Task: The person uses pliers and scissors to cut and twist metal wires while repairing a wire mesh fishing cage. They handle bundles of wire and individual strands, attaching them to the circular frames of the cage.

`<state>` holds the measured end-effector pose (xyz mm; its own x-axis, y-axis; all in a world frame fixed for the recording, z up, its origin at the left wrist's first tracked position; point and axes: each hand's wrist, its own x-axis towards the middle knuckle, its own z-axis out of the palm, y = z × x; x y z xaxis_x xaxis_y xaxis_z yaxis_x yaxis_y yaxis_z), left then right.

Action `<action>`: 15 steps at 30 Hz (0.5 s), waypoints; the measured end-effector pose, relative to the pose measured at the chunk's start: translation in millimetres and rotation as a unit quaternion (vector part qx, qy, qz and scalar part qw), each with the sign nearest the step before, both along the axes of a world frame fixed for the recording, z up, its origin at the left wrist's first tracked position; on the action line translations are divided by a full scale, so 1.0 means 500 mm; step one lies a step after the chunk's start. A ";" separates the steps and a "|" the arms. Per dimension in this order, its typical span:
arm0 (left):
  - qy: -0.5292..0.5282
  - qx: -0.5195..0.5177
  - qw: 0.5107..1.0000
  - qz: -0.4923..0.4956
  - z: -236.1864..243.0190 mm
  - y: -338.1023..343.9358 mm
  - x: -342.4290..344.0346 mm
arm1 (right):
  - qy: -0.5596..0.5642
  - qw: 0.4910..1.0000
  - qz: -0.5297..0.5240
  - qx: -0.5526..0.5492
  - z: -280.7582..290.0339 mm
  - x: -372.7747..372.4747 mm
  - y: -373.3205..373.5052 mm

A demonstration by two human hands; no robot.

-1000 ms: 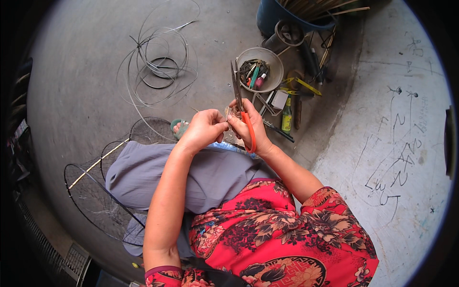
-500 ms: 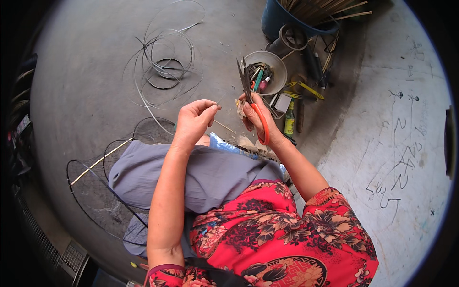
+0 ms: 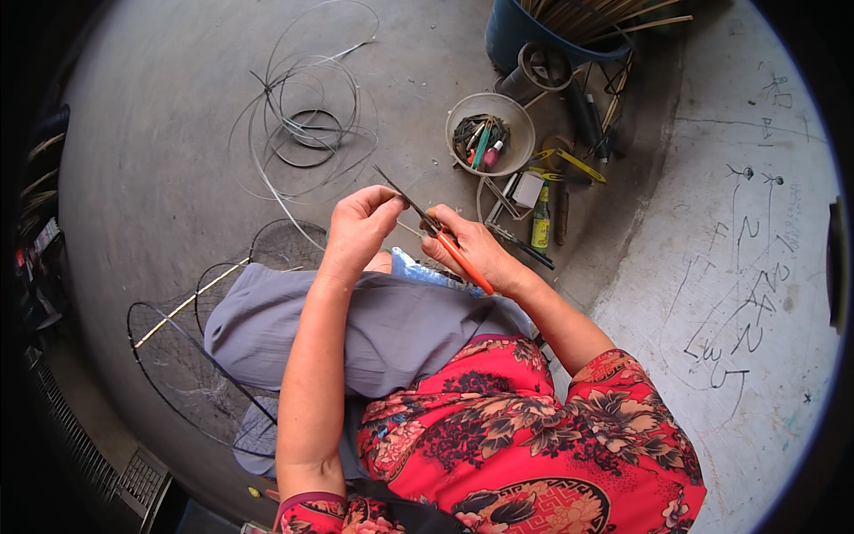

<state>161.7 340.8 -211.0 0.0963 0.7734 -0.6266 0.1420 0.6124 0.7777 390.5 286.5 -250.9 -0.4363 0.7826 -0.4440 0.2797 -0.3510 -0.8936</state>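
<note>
My right hand (image 3: pixel 485 252) grips a pair of scissors (image 3: pixel 463 262) with orange handles and dark metal blades. The blades point up and left, lying close together right beside the fingertips of my left hand (image 3: pixel 358 230). Those left fingers are pinched, thumb against forefinger; whatever sits between them is too small to make out. Both hands are above my lap, which grey cloth (image 3: pixel 356 325) covers. Left of my knees lies a dark net trap (image 3: pixel 178 356) with black hoops and a pale stick across it.
A loose wire coil (image 3: pixel 307 133) lies on the floor ahead. To the right are a bowl (image 3: pixel 523 147) of small tools, a green bottle (image 3: pixel 541 227), a white box (image 3: pixel 527 190), a yellow netting tool (image 3: pixel 580 166) and a blue bucket (image 3: pixel 511 40) of sticks.
The scissors have swung from pointing upward to slanting left, their blades now at my left fingertips. My right hand has turned and lowered slightly; my left hand has barely moved.
</note>
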 end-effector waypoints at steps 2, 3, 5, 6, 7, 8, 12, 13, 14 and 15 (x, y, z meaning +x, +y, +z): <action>-0.005 -0.005 1.000 -0.024 -0.001 0.002 -0.005 | 0.003 0.999 -0.002 0.052 -0.007 -0.004 -0.001; -0.006 -0.006 1.000 -0.023 -0.002 0.000 -0.004 | 0.002 0.999 -0.002 0.052 -0.008 -0.006 -0.003; -0.010 -0.006 1.000 -0.016 0.000 0.000 -0.002 | 0.021 0.999 -0.024 0.043 -0.006 -0.009 -0.006; -0.010 -0.006 1.000 -0.016 0.002 0.001 -0.002 | 0.021 0.999 -0.024 0.042 -0.005 -0.009 -0.005; -0.007 -0.006 1.000 -0.020 0.004 0.001 -0.003 | 0.024 0.999 -0.022 0.032 -0.004 -0.008 -0.004; -0.004 -0.007 1.000 -0.024 0.005 0.002 -0.003 | 0.026 0.999 -0.020 0.022 -0.004 -0.007 -0.004; -0.003 -0.021 0.999 -0.024 -0.003 0.003 0.004 | 0.006 0.999 -0.037 0.016 -0.013 -0.009 -0.016; 0.000 -0.028 0.999 -0.022 -0.009 0.000 0.005 | 0.000 0.999 -0.049 0.009 -0.014 -0.010 -0.021; 0.003 -0.035 0.999 -0.021 -0.015 -0.002 0.006 | -0.008 0.998 -0.062 0.002 -0.016 -0.011 -0.025; 0.002 -0.036 0.999 -0.021 -0.022 -0.003 0.007 | -0.009 0.998 -0.061 0.001 -0.020 -0.012 -0.031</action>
<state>165.1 339.3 -222.0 0.1248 0.7214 -0.6812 0.1709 0.6607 0.7310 384.3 270.9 -260.6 -0.3296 0.8304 -0.4492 0.2504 -0.3819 -0.8896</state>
